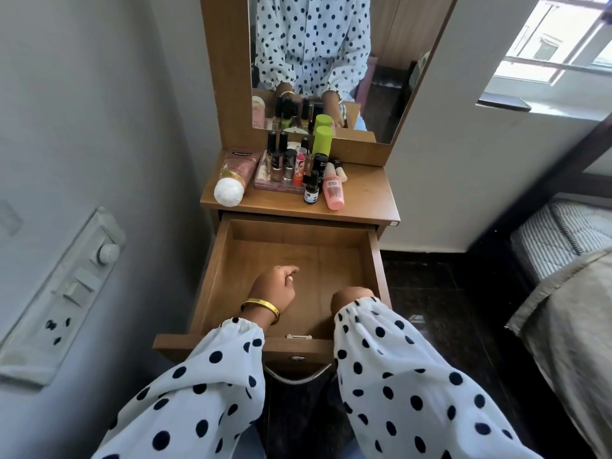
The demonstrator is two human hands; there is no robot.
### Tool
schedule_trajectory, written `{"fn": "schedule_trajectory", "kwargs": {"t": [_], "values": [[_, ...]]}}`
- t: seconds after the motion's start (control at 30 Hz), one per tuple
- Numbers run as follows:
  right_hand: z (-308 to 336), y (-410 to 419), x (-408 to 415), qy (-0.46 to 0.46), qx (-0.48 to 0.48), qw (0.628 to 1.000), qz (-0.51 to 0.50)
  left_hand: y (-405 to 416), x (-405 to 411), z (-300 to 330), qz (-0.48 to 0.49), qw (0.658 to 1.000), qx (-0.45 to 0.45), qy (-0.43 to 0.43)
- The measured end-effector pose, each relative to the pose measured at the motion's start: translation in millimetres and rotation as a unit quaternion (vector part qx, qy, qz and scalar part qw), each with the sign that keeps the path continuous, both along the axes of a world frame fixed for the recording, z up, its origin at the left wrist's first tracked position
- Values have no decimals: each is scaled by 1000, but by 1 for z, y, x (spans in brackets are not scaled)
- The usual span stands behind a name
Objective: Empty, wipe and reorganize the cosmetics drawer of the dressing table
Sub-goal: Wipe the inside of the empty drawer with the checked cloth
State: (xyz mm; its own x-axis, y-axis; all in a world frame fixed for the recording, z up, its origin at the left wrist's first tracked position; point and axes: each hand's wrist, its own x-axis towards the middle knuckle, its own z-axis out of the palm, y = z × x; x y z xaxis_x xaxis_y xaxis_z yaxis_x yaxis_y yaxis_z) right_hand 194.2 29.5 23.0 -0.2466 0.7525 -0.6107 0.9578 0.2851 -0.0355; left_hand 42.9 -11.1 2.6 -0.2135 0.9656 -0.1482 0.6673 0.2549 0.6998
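Inside the emptied drawer (228,260), left hand (275,284) loosely curled, holding nothing; right hand (351,298) hidden, grip indeterminable. Cosmetics (291,167) wait on the tabletop (364,193), apparently freeing the drawer for wiping.

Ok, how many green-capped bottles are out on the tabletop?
1: the green-capped bottle stands at the back of the tabletop, against the mirror. The second green cap above it is only its reflection.

right hand (351,298) fingers hidden, bottle labels unreadable

Brown wooden drawer (376,266), white navy-dotted sleeve (212,385), lime-green bottle (323,139)
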Motion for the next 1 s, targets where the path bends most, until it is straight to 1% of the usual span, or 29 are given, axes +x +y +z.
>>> {"fn": "schedule_trajectory", "kwargs": {"t": [0.2,0.23,0.27,0.33,0.37,0.43,0.47,0.53,0.57,0.6,0.63,0.7,0.73,0.8,0.87,0.9,0.93,0.97,1.0], "values": [[13,6,13,0,-60,996,67,-1,-2,8,40,998,47,-21],[16,7,12,19,-73,994,75,-2,-3,8,46,997,56,-24],[20,9,11,60,-85,993,64,-3,-4,8,51,996,62,-25],[25,14,7,174,-94,980,-3,-5,-6,10,61,995,74,-25],[25,18,3,223,-77,971,-40,-7,-8,12,75,993,83,-28],[16,24,-4,295,-11,946,-136,-10,-15,17,114,987,106,-34],[9,28,-9,320,27,926,-196,-11,-20,20,127,985,116,-21],[1,31,-15,361,101,871,-316,-15,-33,22,131,982,133,26],[0,34,-17,372,140,844,-361,-16,-41,22,132,980,142,41],[-1,37,-18,377,180,822,-386,-17,-49,21,138,978,148,50],[-1,40,-19,379,217,809,-393,-17,-56,19,150,976,149,59],[-1,44,-22,380,262,798,-386,-17,-68,17,188,973,122,61],[-2,47,-26,379,267,797,-386,-17,-72,16,213,972,89,41],[-3,53,-34,388,255,788,-404,-15,-75,15,257,966,13,-27],[-3,58,-44,422,228,753,-451,-14,-75,12,260,963,-36,-59],[-5,60,-49,438,215,734,-472,-13,-76,9,256,964,-41,-65],[-7,59,-54,449,211,726,-477,-14,-77,8,256,963,-37,-73],[-10,57,-60,449,213,734,-463,-14,-77,7,261,961,-33,-87],[-13,54,-66,440,214,756,-435,-13,-78,6,268,957,-33,-103]]}}
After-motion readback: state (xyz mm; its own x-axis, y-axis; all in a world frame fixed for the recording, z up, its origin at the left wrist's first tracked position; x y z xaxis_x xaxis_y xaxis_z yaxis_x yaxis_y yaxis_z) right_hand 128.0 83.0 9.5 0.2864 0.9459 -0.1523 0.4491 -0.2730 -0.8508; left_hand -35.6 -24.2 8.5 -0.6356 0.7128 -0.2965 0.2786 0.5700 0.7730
